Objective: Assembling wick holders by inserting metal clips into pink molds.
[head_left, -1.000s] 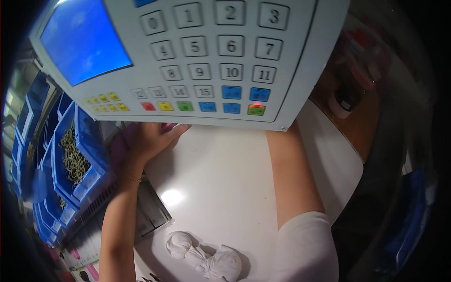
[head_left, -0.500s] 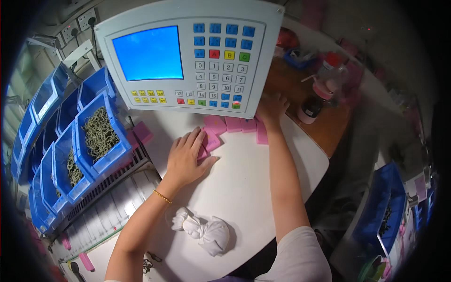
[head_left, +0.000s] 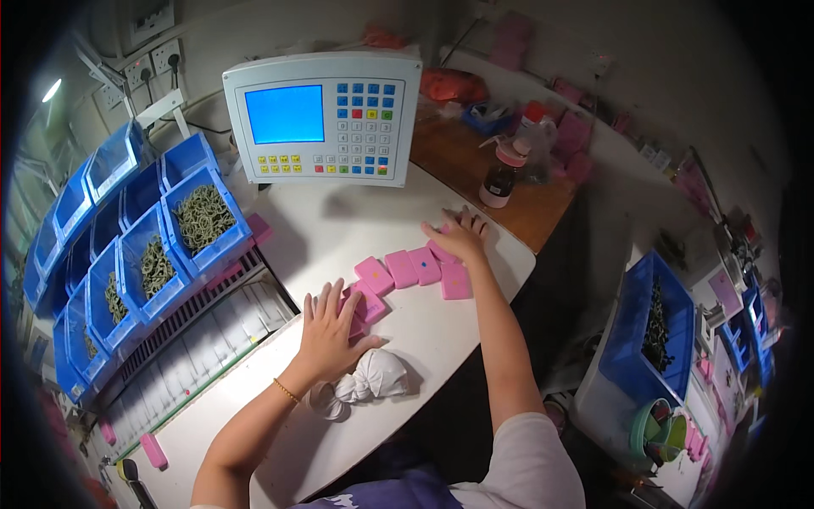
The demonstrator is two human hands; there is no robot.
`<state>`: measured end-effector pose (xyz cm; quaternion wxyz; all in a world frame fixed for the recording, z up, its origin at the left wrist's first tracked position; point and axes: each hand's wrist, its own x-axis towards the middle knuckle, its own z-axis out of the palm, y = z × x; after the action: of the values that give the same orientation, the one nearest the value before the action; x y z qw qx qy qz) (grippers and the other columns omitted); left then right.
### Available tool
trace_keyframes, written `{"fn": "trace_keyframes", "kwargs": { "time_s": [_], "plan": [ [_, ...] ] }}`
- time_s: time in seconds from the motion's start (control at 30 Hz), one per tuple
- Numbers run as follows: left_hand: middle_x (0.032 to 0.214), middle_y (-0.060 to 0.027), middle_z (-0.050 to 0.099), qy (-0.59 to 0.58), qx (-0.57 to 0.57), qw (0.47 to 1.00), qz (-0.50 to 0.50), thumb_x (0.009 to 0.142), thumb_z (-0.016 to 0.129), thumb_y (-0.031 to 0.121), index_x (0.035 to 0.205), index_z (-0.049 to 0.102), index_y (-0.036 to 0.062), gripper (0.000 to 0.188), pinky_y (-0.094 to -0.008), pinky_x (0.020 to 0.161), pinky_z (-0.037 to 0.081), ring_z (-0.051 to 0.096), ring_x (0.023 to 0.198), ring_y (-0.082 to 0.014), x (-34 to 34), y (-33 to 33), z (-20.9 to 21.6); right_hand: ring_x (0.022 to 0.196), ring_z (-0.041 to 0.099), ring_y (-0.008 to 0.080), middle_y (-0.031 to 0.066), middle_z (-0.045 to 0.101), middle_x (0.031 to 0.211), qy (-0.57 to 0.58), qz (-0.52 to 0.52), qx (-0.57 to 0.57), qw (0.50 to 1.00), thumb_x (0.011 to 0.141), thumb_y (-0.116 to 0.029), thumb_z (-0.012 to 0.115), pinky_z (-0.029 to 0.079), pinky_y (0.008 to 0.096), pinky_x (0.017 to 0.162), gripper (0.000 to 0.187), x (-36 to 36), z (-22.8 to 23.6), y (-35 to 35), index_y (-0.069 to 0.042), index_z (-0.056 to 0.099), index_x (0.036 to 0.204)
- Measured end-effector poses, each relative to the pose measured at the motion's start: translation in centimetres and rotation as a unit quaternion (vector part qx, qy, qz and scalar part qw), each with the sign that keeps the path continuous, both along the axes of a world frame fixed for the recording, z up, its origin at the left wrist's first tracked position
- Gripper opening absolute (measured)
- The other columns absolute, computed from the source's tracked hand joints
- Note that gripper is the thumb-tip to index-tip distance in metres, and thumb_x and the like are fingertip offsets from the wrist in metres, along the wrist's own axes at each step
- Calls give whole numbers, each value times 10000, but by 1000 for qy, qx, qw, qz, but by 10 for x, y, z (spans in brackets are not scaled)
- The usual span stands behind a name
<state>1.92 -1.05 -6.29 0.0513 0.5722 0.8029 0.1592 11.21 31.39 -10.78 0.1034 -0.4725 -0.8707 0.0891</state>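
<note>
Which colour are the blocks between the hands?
The blocks are pink, best seen in the head view.

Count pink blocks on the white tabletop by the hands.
6 at least: first block, second block, third block in the middle; fourth block beside right hand, fifth block partly beneath it; sixth block by left hand, which may hide more.

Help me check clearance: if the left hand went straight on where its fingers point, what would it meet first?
For the left hand, probably the pink block just past its index finger; its other fingers face white tabletop, then the control panel; depth there is unclear.
</note>
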Motion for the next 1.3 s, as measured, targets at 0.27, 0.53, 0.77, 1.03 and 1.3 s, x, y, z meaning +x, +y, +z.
{"fn": "trace_keyframes", "kwargs": {
  "time_s": [0.27,0.53,0.77,1.03,1.3],
  "plan": [
    [1552,-162,374,-35,4,999,-40,872,518,711,1521,375,238,816,-621,1173,156,259,1470,-394,-42,73,-35,1431,237,408,116,289,1594,0,19,-65,998,806,-514,569,59,689,1140,631,4,-31,-20,-272,565,1389],
    [1507,-142,450,-17,2,994,-109,910,502,656,1452,500,236,685,-536,1161,278,446,1367,-349,-33,82,-52,1352,335,427,187,381,1498,-42,-105,8,994,853,-491,551,181,691,1096,537,69,-36,-11,-213,630,1306],
    [1456,-133,507,-58,14,995,-82,868,587,636,1374,586,214,659,-388,1058,446,546,1266,-309,-16,76,-41,1301,379,447,230,439,1440,28,-228,89,969,877,-534,552,285,676,1010,519,71,-50,-73,-175,681,1230],
    [1449,-93,498,-149,-14,983,-107,852,648,555,1326,602,204,591,-405,998,494,553,1249,-298,4,88,-37,1196,429,401,199,474,1416,21,-273,116,955,811,-480,612,251,653,1028,451,52,-73,-34,-184,730,1130],
    [1419,-92,506,-134,17,984,-120,859,668,468,1247,601,135,516,-419,987,499,556,1216,-319,9,62,-62,1181,419,377,182,470,1429,-8,-295,87,951,805,-507,613,237,640,1038,427,4,-94,-44,-197,765,1056]
  ]
}}
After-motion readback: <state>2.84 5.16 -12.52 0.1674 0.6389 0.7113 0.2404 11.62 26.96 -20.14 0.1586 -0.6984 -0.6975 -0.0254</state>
